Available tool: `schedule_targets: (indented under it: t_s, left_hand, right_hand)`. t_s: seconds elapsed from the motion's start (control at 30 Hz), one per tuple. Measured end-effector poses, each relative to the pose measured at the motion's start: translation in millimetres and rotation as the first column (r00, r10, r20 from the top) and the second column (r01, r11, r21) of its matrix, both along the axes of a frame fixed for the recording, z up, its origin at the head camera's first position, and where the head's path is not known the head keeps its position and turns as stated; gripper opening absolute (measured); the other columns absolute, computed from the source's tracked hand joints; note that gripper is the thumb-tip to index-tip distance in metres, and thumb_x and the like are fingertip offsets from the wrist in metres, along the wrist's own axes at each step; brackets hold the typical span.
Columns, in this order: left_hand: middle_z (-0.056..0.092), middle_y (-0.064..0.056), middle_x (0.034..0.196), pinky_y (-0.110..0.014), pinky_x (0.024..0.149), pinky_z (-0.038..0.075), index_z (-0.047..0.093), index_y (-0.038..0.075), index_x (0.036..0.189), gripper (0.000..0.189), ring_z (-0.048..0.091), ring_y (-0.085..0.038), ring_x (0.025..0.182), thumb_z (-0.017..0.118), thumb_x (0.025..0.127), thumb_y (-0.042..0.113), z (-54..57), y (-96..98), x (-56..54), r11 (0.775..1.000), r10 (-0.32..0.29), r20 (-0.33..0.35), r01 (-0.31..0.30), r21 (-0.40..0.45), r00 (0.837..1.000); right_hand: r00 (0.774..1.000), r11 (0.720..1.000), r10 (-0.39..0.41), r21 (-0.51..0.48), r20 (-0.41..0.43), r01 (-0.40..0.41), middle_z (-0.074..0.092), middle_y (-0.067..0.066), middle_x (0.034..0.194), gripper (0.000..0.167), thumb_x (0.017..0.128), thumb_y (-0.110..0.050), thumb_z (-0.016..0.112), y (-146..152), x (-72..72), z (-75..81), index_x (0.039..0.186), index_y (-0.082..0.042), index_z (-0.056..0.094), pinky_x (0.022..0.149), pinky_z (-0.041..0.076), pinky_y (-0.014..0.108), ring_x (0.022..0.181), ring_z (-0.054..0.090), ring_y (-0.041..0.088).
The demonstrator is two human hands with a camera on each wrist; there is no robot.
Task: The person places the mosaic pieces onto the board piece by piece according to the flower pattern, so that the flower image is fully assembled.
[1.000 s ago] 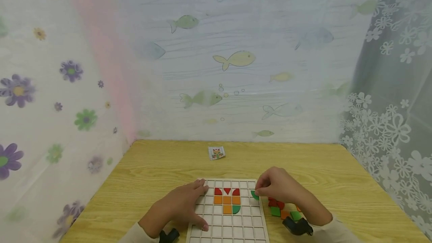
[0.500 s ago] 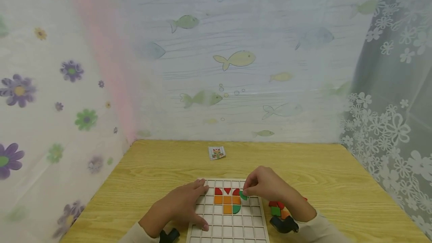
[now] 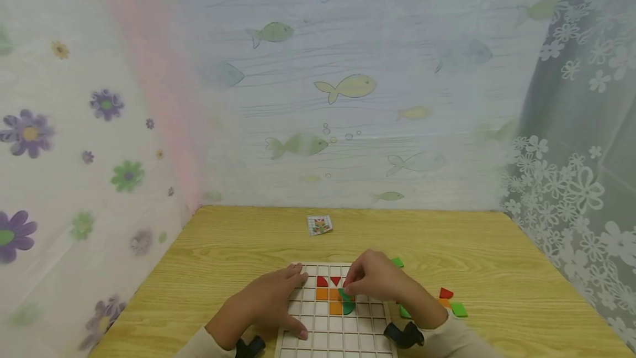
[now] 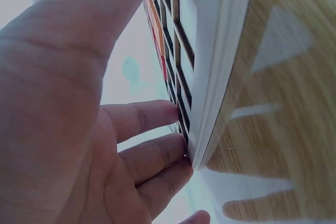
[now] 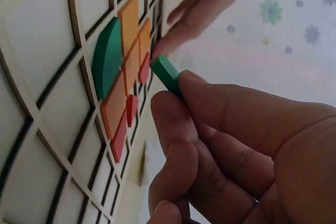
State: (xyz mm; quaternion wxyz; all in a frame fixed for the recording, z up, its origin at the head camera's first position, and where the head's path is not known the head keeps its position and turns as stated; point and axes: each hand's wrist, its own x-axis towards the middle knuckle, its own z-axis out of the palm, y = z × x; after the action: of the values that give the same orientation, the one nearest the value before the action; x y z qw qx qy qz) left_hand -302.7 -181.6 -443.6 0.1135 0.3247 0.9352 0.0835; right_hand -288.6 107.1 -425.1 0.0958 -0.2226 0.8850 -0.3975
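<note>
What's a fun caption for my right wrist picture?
Right hand pinches a green piece near the board.

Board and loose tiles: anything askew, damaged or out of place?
One green tile lies on the table beyond the right hand, apart from the other loose tiles, so it looks like a stray. No damage shows on the board.

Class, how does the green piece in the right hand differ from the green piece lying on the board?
The held green piece is pinched in the right hand; the placed green piece is free of any grip. The held green piece is raised off the board; the placed green piece lies in its grid. Both are a similar dark green.
</note>
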Motion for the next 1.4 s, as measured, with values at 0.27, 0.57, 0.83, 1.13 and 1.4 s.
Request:
schedule_targets:
  t_s: [0.27,0.57,0.83,1.13,1.4]
  left_hand:
    - [0.034,-0.007,0.169,-0.056,0.117,0.041,0.043,0.018,0.159,0.12,0.036,-0.03,0.154,0.077,0.065,0.083,1.7,0.6,0.1,1.0,0.004,0.005,-0.004,0.01,1.0]
    - [0.035,-0.009,0.168,-0.055,0.117,0.042,0.044,0.015,0.158,0.12,0.038,-0.03,0.153,0.075,0.066,0.085,1.0,-1.1,0.5,0.999,-0.023,-0.009,0.023,0.029,1.0]
    - [0.034,-0.007,0.168,-0.056,0.116,0.043,0.044,0.016,0.159,0.12,0.038,-0.029,0.153,0.075,0.065,0.085,-0.7,-1.9,-0.7,0.999,-0.023,-0.006,0.023,0.03,1.0]
    - [0.036,-0.007,0.168,-0.055,0.116,0.043,0.046,0.016,0.158,0.119,0.038,-0.029,0.153,0.077,0.064,0.084,-1.1,-1.7,0.1,0.999,-0.019,-0.017,0.02,0.031,1.0]
    - [0.036,-0.007,0.168,-0.054,0.117,0.042,0.046,0.016,0.158,0.12,0.038,-0.029,0.153,0.076,0.064,0.085,-2.4,-2.0,0.1,0.999,-0.017,-0.017,0.017,0.034,1.0]
  right_hand:
    - [1.0,1.0,-0.001,-0.023,0.007,0.001,0.073,-0.006,0.072,0.011,0.089,-0.018,0.083,-9.9,-1.0,-10.4,0.078,-0.017,0.08,0.06,0.054,0.027,0.066,0.065,0.011]
    - [0.999,0.999,-0.017,-0.032,0.036,0.018,0.073,-0.005,0.072,0.011,0.087,-0.017,0.084,-25.5,-0.9,-8.3,0.078,-0.015,0.08,0.059,0.053,0.028,0.066,0.065,0.012]
    - [0.999,0.999,-0.034,0.008,0.022,0.034,0.071,-0.007,0.067,0.014,0.085,-0.014,0.085,-43.5,1.2,-8.9,0.072,-0.016,0.079,0.057,0.051,0.026,0.063,0.061,0.009]
    - [0.998,0.998,-0.056,0.018,0.028,0.055,0.071,-0.007,0.067,0.014,0.082,-0.011,0.087,-49.6,4.4,-13.0,0.071,-0.015,0.079,0.057,0.051,0.025,0.062,0.061,0.008]
    - [0.999,0.999,-0.032,0.029,0.011,0.031,0.07,-0.009,0.066,0.014,0.083,-0.011,0.086,-49.9,3.2,-17.0,0.072,-0.016,0.08,0.056,0.051,0.024,0.06,0.061,0.007]
